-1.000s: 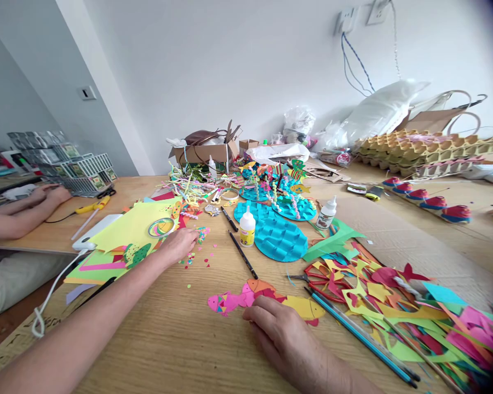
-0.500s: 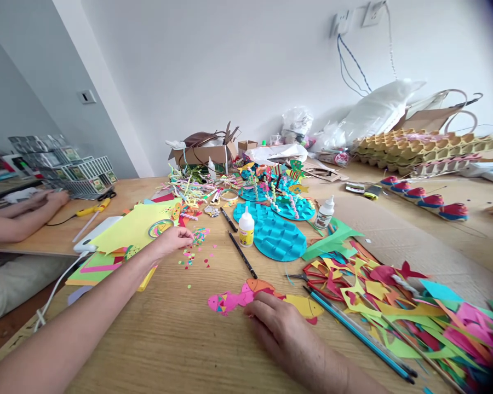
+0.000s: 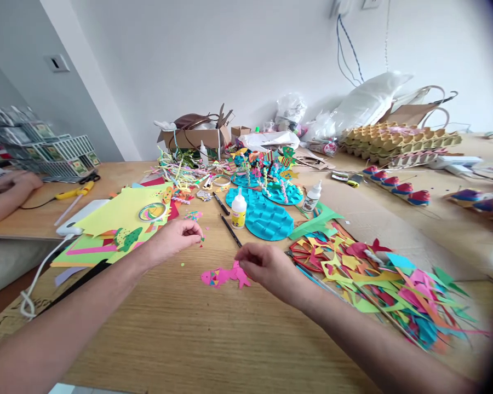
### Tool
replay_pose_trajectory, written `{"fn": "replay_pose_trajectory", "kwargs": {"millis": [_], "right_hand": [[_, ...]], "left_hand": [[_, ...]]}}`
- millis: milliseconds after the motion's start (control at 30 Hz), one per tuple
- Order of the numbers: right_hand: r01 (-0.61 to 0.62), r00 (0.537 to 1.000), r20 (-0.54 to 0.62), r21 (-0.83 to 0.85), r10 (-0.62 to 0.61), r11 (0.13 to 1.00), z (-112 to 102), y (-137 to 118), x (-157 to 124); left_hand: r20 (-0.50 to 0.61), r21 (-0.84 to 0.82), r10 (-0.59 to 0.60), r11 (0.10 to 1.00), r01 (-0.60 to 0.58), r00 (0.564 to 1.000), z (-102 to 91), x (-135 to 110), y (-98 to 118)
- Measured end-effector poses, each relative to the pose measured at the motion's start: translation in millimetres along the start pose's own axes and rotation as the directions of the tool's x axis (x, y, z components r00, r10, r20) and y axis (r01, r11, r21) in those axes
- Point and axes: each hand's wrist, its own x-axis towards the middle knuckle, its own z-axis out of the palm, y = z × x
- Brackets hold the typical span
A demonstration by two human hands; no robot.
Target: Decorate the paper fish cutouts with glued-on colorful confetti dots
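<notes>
My left hand (image 3: 175, 237) hovers over the wooden table (image 3: 176, 339) with its fingers pinched together at the tips; what they hold is too small to name. Small coloured paper bits (image 3: 194, 215) lie just beyond it. My right hand (image 3: 267, 265) is raised a little above the table, fingers curled, beside a pink paper fish (image 3: 221, 276). It hides the orange and yellow paper fish that lay there. A black pencil (image 3: 230, 230) lies between the two hands.
A glue bottle (image 3: 239, 209) stands by blue woven paper discs (image 3: 268, 220). Yellow and green sheets (image 3: 119, 213) lie at left, cut scraps (image 3: 378, 273) at right, egg trays (image 3: 398, 141) at the back. Another person's hands (image 3: 8, 186) rest at far left.
My left hand drew back from the paper bits toward me with fingers pinched. My right hand lifted off the table and moved forward beside the pink fish. The view shifted.
</notes>
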Motion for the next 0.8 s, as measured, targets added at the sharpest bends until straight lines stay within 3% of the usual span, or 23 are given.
{"fn": "replay_pose_trajectory", "kwargs": {"millis": [67, 267, 800], "right_hand": [[-0.019, 1.000, -0.016, 0.057, 0.020, 0.998, 1.7, -0.7, 12.1], [-0.002, 1.000, 0.026, 0.142, -0.001, 0.990, 17.0, -4.6, 35.0], [-0.003, 0.999, 0.048, 0.054, 0.000, 0.999, 34.8, 0.4, 36.0]], "left_hand": [[0.015, 0.040, 0.042, 0.998, -0.043, 0.999, 6.6, -2.0, 5.1], [0.061, -0.061, 0.073, 0.996, -0.070, 0.995, 21.5, -8.3, 6.7], [0.101, -0.065, 0.041, 0.997, -0.035, 0.994, 32.9, -15.0, 3.6]]}}
